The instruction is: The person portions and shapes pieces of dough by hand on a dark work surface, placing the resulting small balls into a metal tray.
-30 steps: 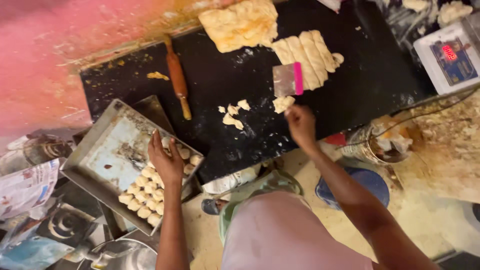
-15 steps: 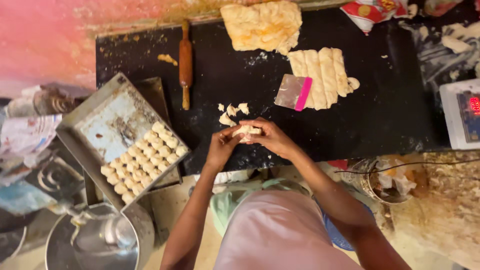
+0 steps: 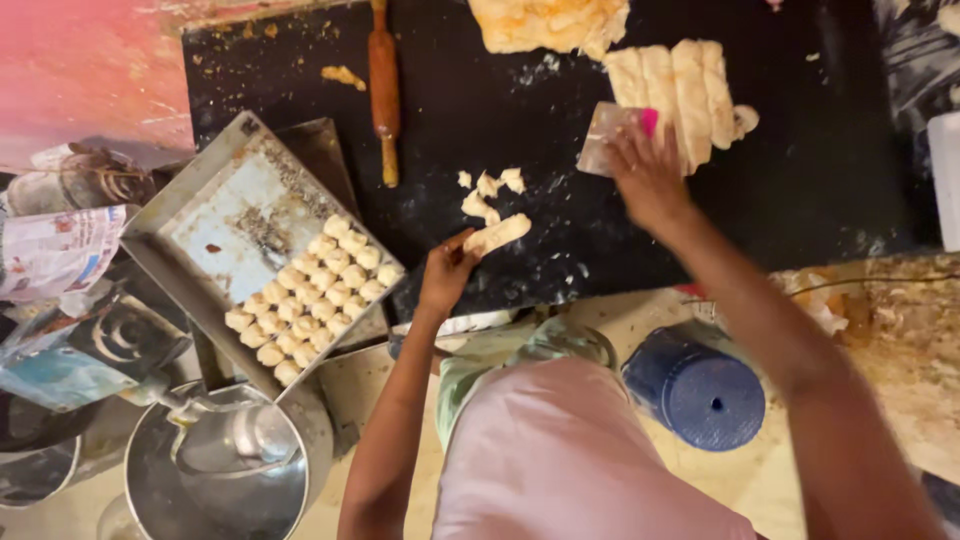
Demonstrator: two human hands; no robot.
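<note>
The black worktop [image 3: 560, 130] fills the upper half of the view, its top edge cut off. At its left edge a metal tray [image 3: 215, 215] leans tilted, with rows of small dough pieces [image 3: 315, 295] packed in its lower right part. Near the worktop's top edge lies a ragged dough sheet [image 3: 550, 20], partly out of view, and just right of it a block of cut dough strips [image 3: 680, 85]. A wooden rolling pin [image 3: 383, 85] lies lengthwise left of centre.

The right hand [image 3: 650, 180] rests on a scraper with a pink handle [image 3: 620, 135], fingers curled over its lower edge; how firm the grip is cannot be told. The left hand [image 3: 445, 275], at the worktop's front edge, pinches one end of a dough strip [image 3: 498, 233], which sticks out up and right beyond the fingertips. A few dough scraps [image 3: 488, 190] lie just above it.
</note>
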